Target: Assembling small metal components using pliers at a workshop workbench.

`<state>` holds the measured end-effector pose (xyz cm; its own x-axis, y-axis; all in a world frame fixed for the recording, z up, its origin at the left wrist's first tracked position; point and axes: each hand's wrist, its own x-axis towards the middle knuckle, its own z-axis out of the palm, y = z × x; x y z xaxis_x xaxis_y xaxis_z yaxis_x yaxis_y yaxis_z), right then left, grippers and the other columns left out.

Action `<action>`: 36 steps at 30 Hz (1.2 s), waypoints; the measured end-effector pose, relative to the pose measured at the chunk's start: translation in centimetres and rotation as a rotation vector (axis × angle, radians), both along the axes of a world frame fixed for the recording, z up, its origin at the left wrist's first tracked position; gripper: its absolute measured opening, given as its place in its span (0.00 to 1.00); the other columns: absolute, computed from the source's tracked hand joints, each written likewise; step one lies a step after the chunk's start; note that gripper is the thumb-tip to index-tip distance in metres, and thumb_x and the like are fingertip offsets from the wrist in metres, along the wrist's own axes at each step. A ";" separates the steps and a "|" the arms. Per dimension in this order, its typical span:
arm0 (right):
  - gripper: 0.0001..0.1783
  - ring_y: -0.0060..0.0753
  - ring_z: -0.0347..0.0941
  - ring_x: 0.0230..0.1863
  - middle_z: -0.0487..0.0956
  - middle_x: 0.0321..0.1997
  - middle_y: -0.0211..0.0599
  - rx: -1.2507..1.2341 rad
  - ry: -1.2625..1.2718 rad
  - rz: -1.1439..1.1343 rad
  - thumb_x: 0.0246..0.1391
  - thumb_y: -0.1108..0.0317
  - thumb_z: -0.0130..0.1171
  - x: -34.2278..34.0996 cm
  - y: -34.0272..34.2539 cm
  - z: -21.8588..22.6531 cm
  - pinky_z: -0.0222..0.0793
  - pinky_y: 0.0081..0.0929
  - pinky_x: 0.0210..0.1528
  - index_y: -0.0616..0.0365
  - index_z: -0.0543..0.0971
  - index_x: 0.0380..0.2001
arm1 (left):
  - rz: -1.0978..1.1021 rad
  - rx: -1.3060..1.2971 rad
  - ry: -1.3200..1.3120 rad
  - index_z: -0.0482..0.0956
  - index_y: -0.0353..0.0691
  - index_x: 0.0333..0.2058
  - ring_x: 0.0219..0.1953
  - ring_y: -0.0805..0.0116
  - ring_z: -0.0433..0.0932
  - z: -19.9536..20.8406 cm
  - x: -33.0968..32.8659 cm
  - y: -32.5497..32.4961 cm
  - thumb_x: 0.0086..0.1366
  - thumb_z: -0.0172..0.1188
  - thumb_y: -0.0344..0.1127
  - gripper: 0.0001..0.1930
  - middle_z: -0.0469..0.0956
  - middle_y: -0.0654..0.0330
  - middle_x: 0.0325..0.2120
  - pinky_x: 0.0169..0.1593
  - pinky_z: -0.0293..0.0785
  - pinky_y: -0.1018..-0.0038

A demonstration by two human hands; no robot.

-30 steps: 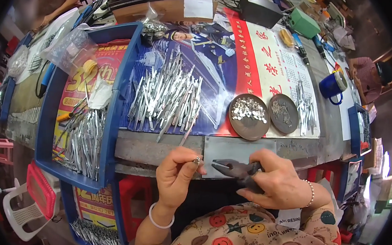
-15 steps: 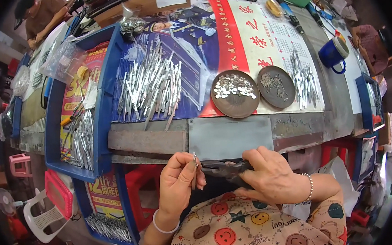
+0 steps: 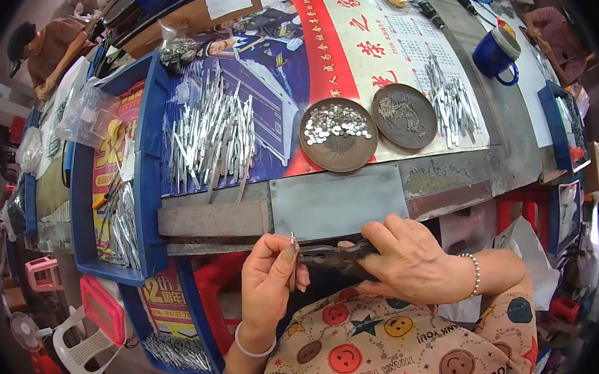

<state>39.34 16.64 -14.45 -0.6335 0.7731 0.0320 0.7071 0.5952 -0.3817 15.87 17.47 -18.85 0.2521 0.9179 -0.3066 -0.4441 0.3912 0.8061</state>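
Observation:
My left hand (image 3: pixel 265 281) is closed in a pinch on a thin metal strip (image 3: pixel 292 239), its tip poking up above the thumb and forefinger. Dark pliers (image 3: pixel 334 254) lie in the grip of my right hand (image 3: pixel 410 264), with their jaw end against or right beside the strip; the exact contact is too small to tell. Both hands are in front of the bench edge, below a grey metal plate (image 3: pixel 336 202). Beyond it, a brown dish (image 3: pixel 343 157) holds small shiny discs, and a second dish (image 3: pixel 429 138) holds tiny pin-like metal bits.
A big pile of metal strips (image 3: pixel 211 134) lies left on the poster-covered bench, a smaller pile (image 3: pixel 453 101) at right. Blue trays (image 3: pixel 149 230) with metal pieces stand left. A blue mug (image 3: pixel 490 56) is at far right. Two other people sit at the far left and far right.
The whole view has shifted, so the bench things appear farther left. My hands keep their holds; the pliers have turned slightly and sit more level beside the strip.

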 end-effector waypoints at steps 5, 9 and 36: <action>0.16 0.35 0.63 0.37 0.64 0.37 0.35 0.013 -0.015 0.008 0.36 0.54 0.70 -0.2 0.1 -0.3 0.61 0.28 0.32 0.53 0.78 0.22 | -0.013 -0.010 0.011 0.70 0.35 0.38 0.22 0.77 0.74 -0.2 -0.2 0.1 0.72 0.52 0.32 0.06 0.73 0.64 0.22 0.25 0.69 0.82; 0.14 0.35 0.64 0.36 0.63 0.35 0.35 0.025 -0.013 0.000 0.36 0.57 0.69 -0.4 0.2 -0.5 0.61 0.28 0.31 0.53 0.78 0.21 | -0.014 0.001 0.015 0.70 0.35 0.37 0.21 0.77 0.73 -0.4 -0.3 0.2 0.71 0.53 0.31 0.06 0.73 0.64 0.21 0.25 0.68 0.83; 0.16 0.38 0.64 0.38 0.64 0.35 0.38 -0.120 0.045 0.018 0.38 0.56 0.70 -1.1 0.3 -1.3 0.64 0.31 0.34 0.56 0.79 0.24 | -0.021 -0.024 0.055 0.70 0.37 0.38 0.21 0.79 0.71 -1.1 -0.8 -0.1 0.71 0.53 0.32 0.05 0.71 0.65 0.22 0.24 0.66 0.83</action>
